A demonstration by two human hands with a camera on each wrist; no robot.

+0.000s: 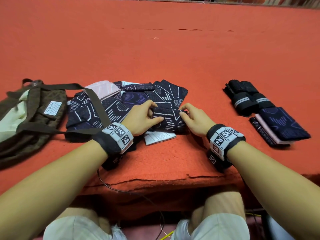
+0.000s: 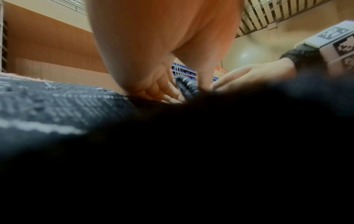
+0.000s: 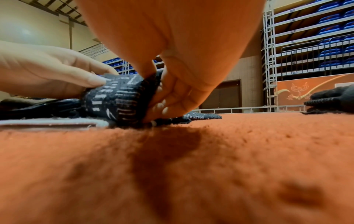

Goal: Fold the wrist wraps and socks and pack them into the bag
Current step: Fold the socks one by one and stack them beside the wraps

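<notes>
Orange carpet (image 1: 173, 58) covers the work surface under the head camera. At the near middle, both hands meet on a folded navy patterned sock (image 1: 168, 118): the left hand (image 1: 143, 116) pinches its left end with curled fingers and thumb, the right hand (image 1: 194, 118) pinches its right end. That sock sits on a loose pile of patterned socks (image 1: 124, 103) with pink and white parts showing. Left of the pile lies a brown bag (image 1: 29, 116), mouth open on a pale lining, its strap (image 1: 97, 104) draped across the pile. At the far right lie rolled black wrist wraps (image 1: 245, 96), and just nearer, touching them, a stack of folded socks (image 1: 280, 125). Each wrist wears a band with square markers.

From the left wrist, dark blurred fabric fills the lower half; the left hand (image 2: 162, 75) curls its fingers (image 2: 168, 94) down onto a dark knitted edge, and the right hand (image 2: 249, 77) reaches in from the right.

From the right wrist, low over the carpet (image 3: 191, 166), the right hand (image 3: 172, 84) grips the ribbed end of the sock (image 3: 114, 97) between thumb and curled fingers, while the left hand (image 3: 57, 71) holds the other end. Black wrist wraps (image 3: 333, 98) lie at the right edge. Tiered blue seating (image 3: 314, 39) stands behind.
</notes>
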